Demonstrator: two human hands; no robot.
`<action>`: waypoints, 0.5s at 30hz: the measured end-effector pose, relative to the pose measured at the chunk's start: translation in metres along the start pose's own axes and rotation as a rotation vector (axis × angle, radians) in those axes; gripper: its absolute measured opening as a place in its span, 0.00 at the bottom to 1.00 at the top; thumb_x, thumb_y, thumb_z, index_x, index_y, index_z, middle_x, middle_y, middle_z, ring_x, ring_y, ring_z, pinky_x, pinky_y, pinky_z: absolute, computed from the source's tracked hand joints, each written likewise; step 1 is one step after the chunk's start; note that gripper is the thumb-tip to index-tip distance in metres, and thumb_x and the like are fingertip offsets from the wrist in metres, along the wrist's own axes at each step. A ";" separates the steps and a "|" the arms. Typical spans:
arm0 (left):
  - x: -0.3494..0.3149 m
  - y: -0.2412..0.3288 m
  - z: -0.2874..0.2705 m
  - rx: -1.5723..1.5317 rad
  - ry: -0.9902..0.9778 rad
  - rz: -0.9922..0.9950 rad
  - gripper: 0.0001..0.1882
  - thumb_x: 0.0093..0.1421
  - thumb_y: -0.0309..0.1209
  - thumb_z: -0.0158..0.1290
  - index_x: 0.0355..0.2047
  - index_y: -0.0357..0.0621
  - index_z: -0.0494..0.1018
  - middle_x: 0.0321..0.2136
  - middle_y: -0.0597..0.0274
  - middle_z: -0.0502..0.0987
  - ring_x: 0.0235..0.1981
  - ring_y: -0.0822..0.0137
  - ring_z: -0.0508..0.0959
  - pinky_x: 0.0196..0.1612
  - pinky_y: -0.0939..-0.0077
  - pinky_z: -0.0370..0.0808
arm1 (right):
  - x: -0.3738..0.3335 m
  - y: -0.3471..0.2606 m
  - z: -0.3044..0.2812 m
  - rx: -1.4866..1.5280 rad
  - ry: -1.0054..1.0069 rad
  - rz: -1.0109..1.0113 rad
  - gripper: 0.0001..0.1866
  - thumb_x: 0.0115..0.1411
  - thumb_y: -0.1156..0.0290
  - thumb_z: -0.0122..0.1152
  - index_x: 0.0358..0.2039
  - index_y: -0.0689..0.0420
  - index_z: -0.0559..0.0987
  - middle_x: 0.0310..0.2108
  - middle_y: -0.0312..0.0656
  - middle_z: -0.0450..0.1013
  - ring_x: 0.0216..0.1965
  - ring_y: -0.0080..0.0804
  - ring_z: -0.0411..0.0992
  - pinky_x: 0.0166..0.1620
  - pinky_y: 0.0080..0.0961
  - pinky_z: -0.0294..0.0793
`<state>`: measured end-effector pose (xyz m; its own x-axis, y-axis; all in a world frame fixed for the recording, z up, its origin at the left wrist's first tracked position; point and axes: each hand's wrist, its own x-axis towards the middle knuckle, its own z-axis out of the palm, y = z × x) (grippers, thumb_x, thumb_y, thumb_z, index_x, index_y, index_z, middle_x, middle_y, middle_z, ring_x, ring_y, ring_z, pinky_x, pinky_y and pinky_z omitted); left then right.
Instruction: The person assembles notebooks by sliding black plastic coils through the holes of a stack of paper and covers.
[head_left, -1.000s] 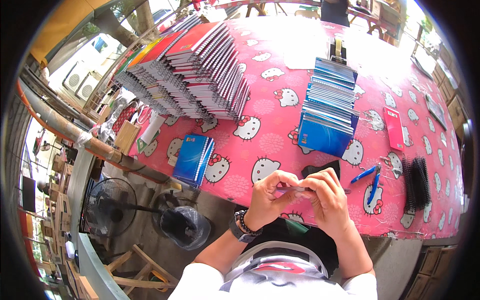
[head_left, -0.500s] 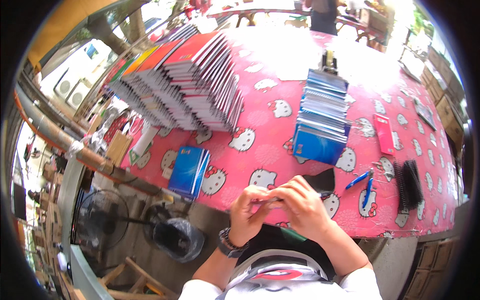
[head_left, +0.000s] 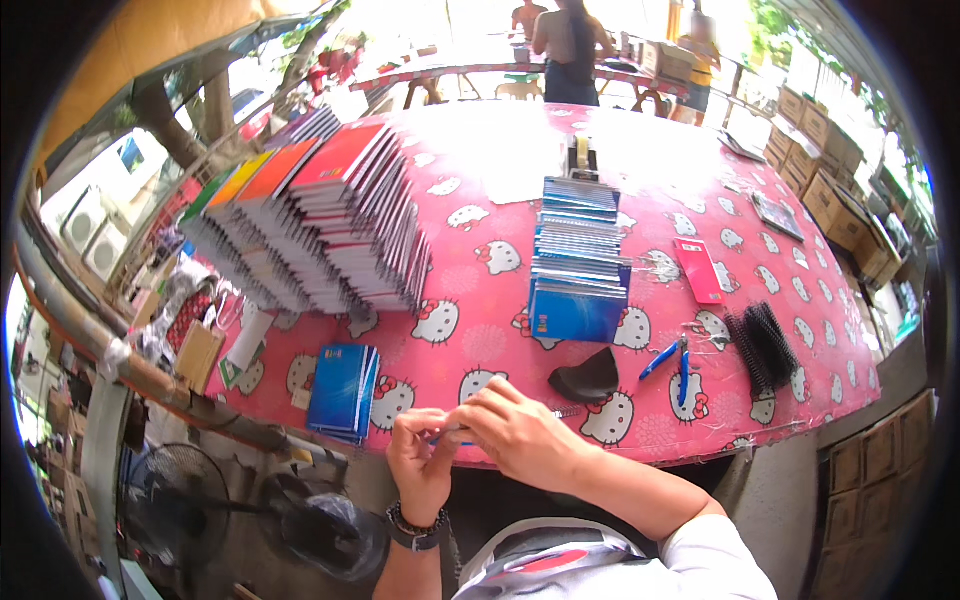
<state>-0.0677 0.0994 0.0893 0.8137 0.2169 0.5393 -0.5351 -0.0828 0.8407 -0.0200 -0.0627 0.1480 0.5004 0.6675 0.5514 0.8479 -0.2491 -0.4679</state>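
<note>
Pinching a mostly hidden blue item (head_left: 437, 438) between fingers at the near edge of the desk (head_left: 475, 345), the left hand (head_left: 420, 465) and right hand (head_left: 512, 428) seem mid-work; blue notebooks (head_left: 577, 313) lie grouped farther off, black coils (head_left: 762, 345) seemingly unused at right.

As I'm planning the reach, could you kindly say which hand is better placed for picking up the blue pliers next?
Probably the right hand: the blue pliers lie on its side, nearer than to the left hand. Both hands look occupied, though.

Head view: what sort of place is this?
Probably a small, partly open-air notebook-binding workshop: stacked spiral notebooks, black spiral coils and blue-handled pliers on one pink-covered table.
</note>
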 end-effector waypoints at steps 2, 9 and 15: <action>0.002 -0.007 -0.019 0.008 0.216 -0.016 0.10 0.59 0.23 0.54 0.40 0.42 0.67 0.36 0.65 0.70 0.33 0.77 0.67 0.35 0.83 0.66 | 0.016 0.002 -0.001 -0.006 0.072 0.025 0.28 0.48 0.74 0.65 0.51 0.59 0.68 0.45 0.47 0.68 0.46 0.47 0.65 0.50 0.37 0.67; 0.017 -0.042 -0.125 0.153 0.739 -0.211 0.20 0.62 0.32 0.52 0.52 0.36 0.64 0.38 0.62 0.70 0.35 0.71 0.70 0.35 0.75 0.69 | 0.057 0.084 0.072 0.328 0.114 0.396 0.14 0.62 0.73 0.55 0.49 0.58 0.73 0.42 0.43 0.73 0.40 0.30 0.73 0.43 0.24 0.73; 0.002 -0.081 -0.144 0.711 0.667 -0.238 0.23 0.60 0.40 0.55 0.48 0.35 0.67 0.44 0.54 0.70 0.44 0.62 0.70 0.49 0.68 0.67 | 0.101 0.102 0.185 0.382 0.227 0.577 0.26 0.63 0.57 0.53 0.54 0.62 0.68 0.52 0.56 0.68 0.57 0.49 0.62 0.57 0.40 0.62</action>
<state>-0.0561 0.2470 0.0152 0.4720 0.7859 0.3993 0.0621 -0.4815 0.8743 0.0847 0.1094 0.0282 0.9086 0.3312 0.2544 0.3386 -0.2275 -0.9130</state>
